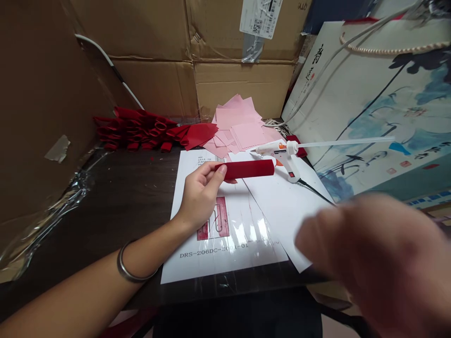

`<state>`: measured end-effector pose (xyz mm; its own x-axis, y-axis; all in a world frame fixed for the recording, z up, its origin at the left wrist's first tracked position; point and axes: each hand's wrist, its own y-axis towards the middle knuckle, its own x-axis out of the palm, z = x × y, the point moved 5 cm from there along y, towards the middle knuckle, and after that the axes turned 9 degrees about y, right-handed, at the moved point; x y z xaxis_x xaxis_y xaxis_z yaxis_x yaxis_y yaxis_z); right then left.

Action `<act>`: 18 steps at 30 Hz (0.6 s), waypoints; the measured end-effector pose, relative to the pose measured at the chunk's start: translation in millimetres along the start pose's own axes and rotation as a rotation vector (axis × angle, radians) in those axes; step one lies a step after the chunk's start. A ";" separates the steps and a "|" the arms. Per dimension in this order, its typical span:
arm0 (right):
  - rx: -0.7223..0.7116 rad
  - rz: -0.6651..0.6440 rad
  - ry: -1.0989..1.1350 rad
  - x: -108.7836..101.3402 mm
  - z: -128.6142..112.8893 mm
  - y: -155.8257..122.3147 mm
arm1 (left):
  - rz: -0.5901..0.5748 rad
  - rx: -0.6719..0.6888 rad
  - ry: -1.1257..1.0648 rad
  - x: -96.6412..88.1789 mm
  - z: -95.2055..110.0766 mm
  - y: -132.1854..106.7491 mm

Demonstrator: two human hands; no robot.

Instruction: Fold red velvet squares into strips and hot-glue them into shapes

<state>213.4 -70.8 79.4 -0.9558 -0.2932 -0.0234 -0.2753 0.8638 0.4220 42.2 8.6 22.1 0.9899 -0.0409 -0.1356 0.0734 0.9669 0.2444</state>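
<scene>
My left hand [199, 192] grips one end of a rolled red velvet tube [248, 169] above a printed, plastic-covered sheet [225, 253] marked DRS-206DC. A metal bangle [136, 263] circles that forearm. My right hand [369, 258] is a large blur close to the camera at the lower right, and I cannot see anything in it. Nearest to it lies a white sheet of paper [282, 211]. A white hot glue gun [285, 157] rests on that paper, beyond the tube, with a long glue stick in it.
Loose pink paper squares [239, 124] lie in a pile at the back of the dark wooden table [116, 211]. Beside them is a row of red folded pieces [137, 129]. Cardboard walls stand behind and to the left, and a painted paper bag [366, 103] leans at the right.
</scene>
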 end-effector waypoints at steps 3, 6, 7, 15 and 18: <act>-0.076 0.275 0.060 -31.8 21.7 45.5 | 0.064 0.010 0.007 -3.2 -0.3 0.4; -0.052 0.388 0.052 -51.1 59.6 66.9 | 0.075 0.012 0.054 -4.0 0.0 0.7; 0.021 0.332 0.045 -50.4 71.7 69.3 | 0.073 0.017 0.079 -4.0 0.3 0.7; 0.189 0.177 -0.041 -39.2 86.8 57.1 | 0.047 0.047 0.168 -3.4 -3.7 1.4; 0.189 0.201 -0.114 -43.6 88.6 57.4 | 0.016 0.011 0.127 -2.8 -7.9 2.9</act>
<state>230.2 27.9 24.3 -0.9956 -0.0698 -0.0622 -0.0833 0.9641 0.2521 38.7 13.5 15.6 0.9678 0.0076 -0.2515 0.0595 0.9642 0.2583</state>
